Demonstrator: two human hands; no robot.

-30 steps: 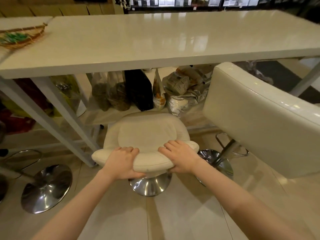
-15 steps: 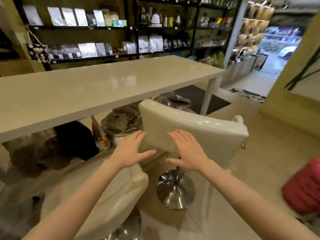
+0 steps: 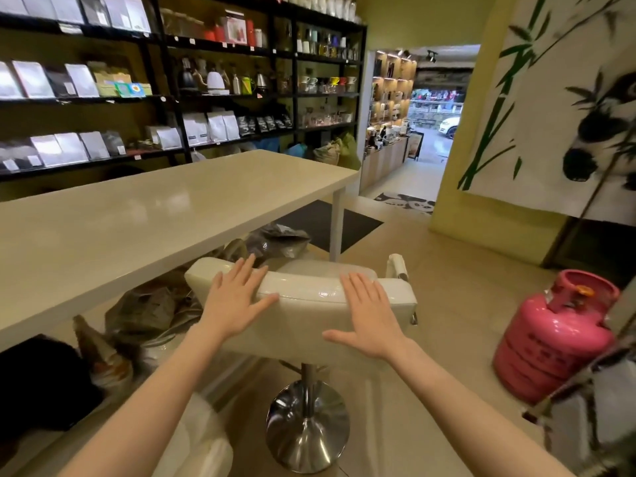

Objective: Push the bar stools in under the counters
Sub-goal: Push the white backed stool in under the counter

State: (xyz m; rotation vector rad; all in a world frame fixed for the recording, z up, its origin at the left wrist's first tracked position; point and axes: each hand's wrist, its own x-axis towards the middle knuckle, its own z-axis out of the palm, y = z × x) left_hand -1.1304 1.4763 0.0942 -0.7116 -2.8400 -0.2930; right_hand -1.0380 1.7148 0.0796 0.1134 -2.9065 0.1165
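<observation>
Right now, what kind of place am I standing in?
Most likely a coffee or tea shop. Dark shelves along the wall hold rows of sealed bags, kettles and cups. In front of them a long white counter has a bar stool at it for customers.

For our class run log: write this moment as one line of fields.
step: push stool in | left hand: flat on white padded stool backrest | right hand: flat on backrest | stool: beside white glossy counter, not yet under
</observation>
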